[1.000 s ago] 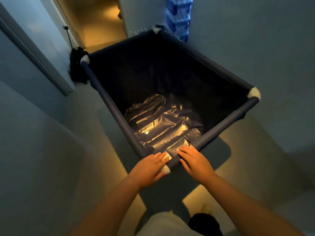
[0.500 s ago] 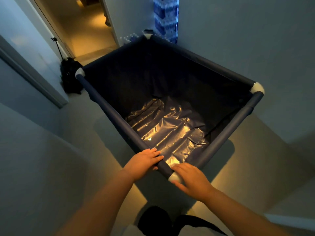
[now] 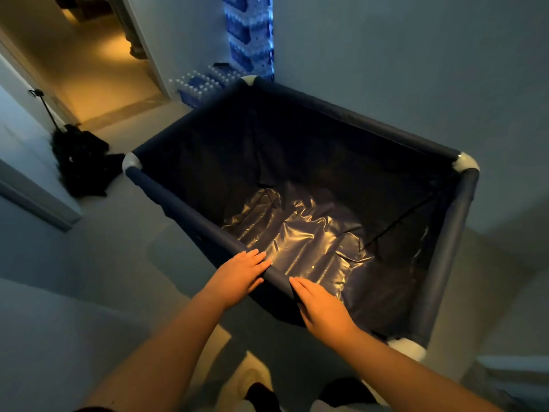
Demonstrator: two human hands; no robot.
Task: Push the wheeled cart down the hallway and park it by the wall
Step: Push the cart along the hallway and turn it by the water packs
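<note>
The cart (image 3: 190, 209) is a deep dark-blue fabric bin on a padded tube frame with white corner caps, and it is empty with a shiny wrinkled liner at the bottom. Its wheels are hidden below. My left hand (image 3: 239, 276) and my right hand (image 3: 322, 309) both rest on the near left rail, fingers curled over the tube, close to each other. The cart's far right side lies close along the grey wall (image 3: 401, 69) on the right.
Stacked packs of water bottles (image 3: 249, 34) and a lower pack (image 3: 202, 84) stand ahead by the wall corner. A black bag with a handle (image 3: 80, 162) lies on the floor at left near a door frame. A lit doorway (image 3: 98, 69) opens ahead left.
The cart has swung clockwise so its long side lines up nearer the right wall. Both hands have slid from the near corner cap onto the left rail.
</note>
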